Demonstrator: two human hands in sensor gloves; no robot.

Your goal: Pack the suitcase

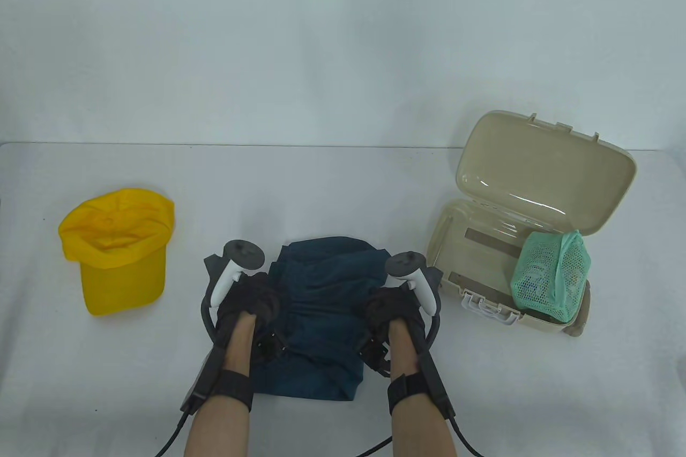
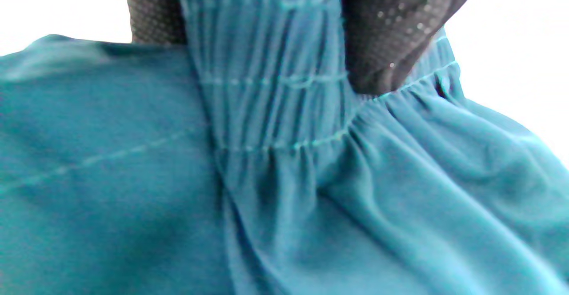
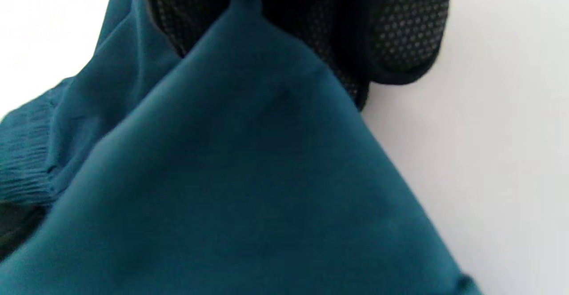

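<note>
Nearest the table's front edge: a dark teal garment [image 1: 321, 317] with a gathered elastic band, lying crumpled on the white table [image 1: 343, 184], gripped at both sides. Left hand [image 1: 252, 309] closed on the garment's left edge, gloved fingers [image 2: 391, 33] pinching the ribbed elastic band [image 2: 271, 77] in the left wrist view. Right hand [image 1: 391, 312] closed on the garment's right edge, dotted glove fingers [image 3: 400, 28] bunched around a fold of teal cloth [image 3: 249, 175] in the right wrist view, that fold raised off the table surface. White-and-grey trackers strapped to the backs of both hands, cables trailing toward the bottom edge.

Farther left, well apart from the garment: a yellow cap [image 1: 118, 248], brim toward the front, resting on the table. Farther right, near the right hand: a beige plastic suitcase [image 1: 541, 200], lid standing open toward the back, white latch at its front wall. Inside it, at the right end: a green mesh bag [image 1: 552, 277] with small items inside, too small to identify.
</note>
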